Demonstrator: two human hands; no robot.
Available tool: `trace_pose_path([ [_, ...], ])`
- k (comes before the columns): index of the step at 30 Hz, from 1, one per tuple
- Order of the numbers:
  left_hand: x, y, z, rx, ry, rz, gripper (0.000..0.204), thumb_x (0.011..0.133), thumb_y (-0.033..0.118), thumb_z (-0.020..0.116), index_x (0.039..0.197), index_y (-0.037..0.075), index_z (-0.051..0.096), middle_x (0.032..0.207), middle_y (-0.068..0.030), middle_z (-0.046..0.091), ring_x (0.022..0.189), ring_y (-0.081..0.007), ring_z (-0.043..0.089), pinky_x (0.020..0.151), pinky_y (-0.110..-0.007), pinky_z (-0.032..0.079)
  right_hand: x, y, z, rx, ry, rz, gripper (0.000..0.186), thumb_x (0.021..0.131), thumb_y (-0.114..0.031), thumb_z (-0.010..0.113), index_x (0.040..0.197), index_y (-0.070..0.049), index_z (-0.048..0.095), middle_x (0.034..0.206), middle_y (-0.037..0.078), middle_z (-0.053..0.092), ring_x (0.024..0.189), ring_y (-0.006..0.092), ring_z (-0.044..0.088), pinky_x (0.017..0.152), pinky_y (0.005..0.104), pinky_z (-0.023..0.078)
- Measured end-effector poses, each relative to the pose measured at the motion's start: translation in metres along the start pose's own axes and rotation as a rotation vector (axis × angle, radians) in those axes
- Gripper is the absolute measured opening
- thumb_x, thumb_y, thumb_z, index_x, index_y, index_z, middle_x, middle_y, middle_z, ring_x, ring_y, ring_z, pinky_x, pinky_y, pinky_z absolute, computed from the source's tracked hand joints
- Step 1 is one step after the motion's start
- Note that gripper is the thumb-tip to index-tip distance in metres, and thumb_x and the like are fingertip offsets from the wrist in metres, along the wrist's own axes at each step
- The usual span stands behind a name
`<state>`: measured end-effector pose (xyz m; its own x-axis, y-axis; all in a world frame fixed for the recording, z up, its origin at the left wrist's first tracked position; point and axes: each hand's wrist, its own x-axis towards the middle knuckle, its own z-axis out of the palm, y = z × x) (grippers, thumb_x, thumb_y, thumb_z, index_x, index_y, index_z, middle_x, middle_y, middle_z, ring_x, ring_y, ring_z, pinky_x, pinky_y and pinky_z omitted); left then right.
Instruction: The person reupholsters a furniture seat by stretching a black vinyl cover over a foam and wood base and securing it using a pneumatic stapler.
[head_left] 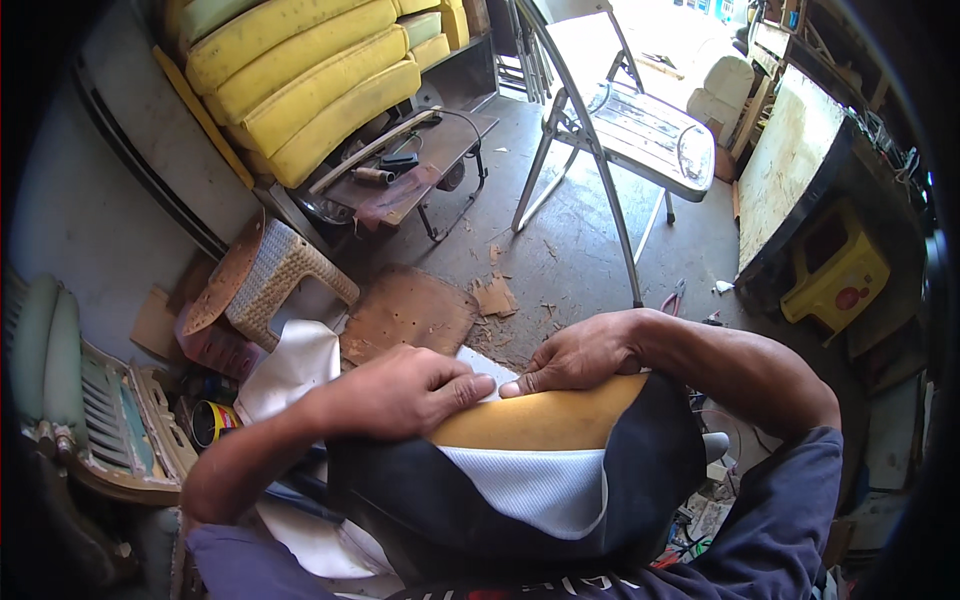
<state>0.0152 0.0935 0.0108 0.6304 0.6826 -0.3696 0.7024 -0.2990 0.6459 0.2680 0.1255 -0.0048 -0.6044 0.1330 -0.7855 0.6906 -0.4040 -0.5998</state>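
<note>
A padded piece with yellow foam [530,420] rests at the lower middle, with a black cover [390,500] around it and a white textured backing [525,480] folded out. My left hand [420,390] grips the top edge of the padded piece, thumb pressed near a pale grey board [477,365]. My right hand [575,350] grips the same edge just to the right, fingers curled and thumb down on it, its tip close to my left thumb. The underside of the piece is hidden.
A woven stool [290,270] and wooden board [405,315] lie ahead-left. Yellow cushions [300,110] stand behind a low trolley [430,160]. A folding chair [650,140] is ahead. A large panel [785,170] and yellow casing [840,280] are right. Pliers [672,300] lie nearby.
</note>
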Motion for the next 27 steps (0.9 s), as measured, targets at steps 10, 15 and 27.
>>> trace_pose_path([
  [10,-0.074,0.071,0.049,0.655,0.209,0.718,0.081,0.087,0.064,0.063,0.139,0.003,0.060,0.105,-0.0088,0.063,0.098,-0.0247,0.063,0.108,-0.050,0.041,0.010,0.001,-0.015,-0.043,0.068,-0.021,0.067,0.102,-0.061,0.054,0.121,0.002,0.069,0.103,0.008,0.074,0.087,0.0144,0.071,0.077,0.0333,0.061],
  [15,-0.073,0.067,0.053,0.970,0.085,0.646,0.069,0.093,0.054,0.063,0.136,0.000,0.060,0.088,-0.0022,0.060,0.075,-0.0146,0.064,0.085,-0.034,0.054,0.016,-0.003,-0.020,-0.072,0.081,-0.022,0.068,0.102,-0.061,0.055,0.121,0.002,0.069,0.103,0.009,0.074,0.087,0.0147,0.072,0.077,0.0334,0.061],
  [27,-0.093,0.072,0.010,0.673,0.181,0.407,0.030,0.082,0.019,0.069,0.108,0.005,0.071,0.098,-0.0079,0.064,0.088,-0.0171,0.067,0.068,-0.030,0.058,0.018,-0.004,-0.031,-0.123,0.093,-0.033,0.069,0.102,-0.061,0.054,0.122,0.004,0.070,0.106,0.011,0.074,0.091,0.0166,0.072,0.079,0.0345,0.060],
])
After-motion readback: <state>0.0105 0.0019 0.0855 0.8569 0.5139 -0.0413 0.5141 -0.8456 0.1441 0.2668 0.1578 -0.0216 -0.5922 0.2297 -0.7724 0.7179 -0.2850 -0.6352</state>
